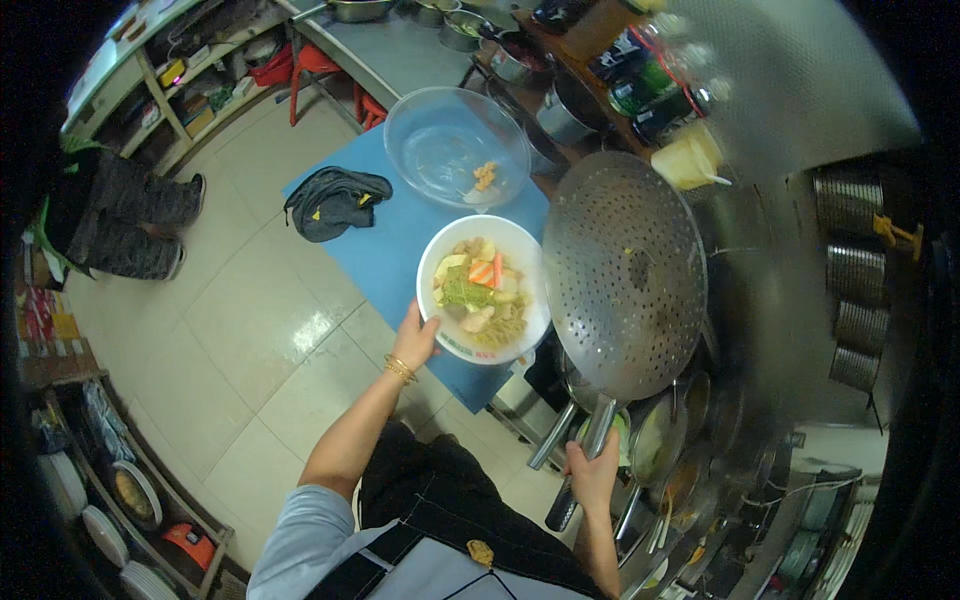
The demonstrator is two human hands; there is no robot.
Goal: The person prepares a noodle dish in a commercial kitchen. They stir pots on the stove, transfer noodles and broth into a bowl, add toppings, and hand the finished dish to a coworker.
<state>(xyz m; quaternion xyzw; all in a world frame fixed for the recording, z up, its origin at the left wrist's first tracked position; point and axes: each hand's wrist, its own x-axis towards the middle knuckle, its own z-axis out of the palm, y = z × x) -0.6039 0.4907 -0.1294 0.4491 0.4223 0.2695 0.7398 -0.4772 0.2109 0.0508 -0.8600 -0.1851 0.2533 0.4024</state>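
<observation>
My left hand [417, 334] grips the rim of a white bowl [537, 330], its thumb over the edge. Noodles [501, 325], greens [463, 289], a piece of orange-striped fish cake or crab stick [481, 274] and pale chunks fill the bowl. The handle [585, 465] of a large perforated metal strainer ladle [622, 277] is in my right hand [596, 474]. The ladle's round face is beside the bowl on the right, near its rim. A few scraps cling to the perforated metal.
Behind the bowl, a clear plastic basin [427, 157] with some food bits stands on a blue surface [360, 262], beside a black bag or cloth [337, 202]. Pots [566, 112], bottles [645, 82] and a yellowish tub [686, 157] line the right. Another person's legs [127, 217] are at left.
</observation>
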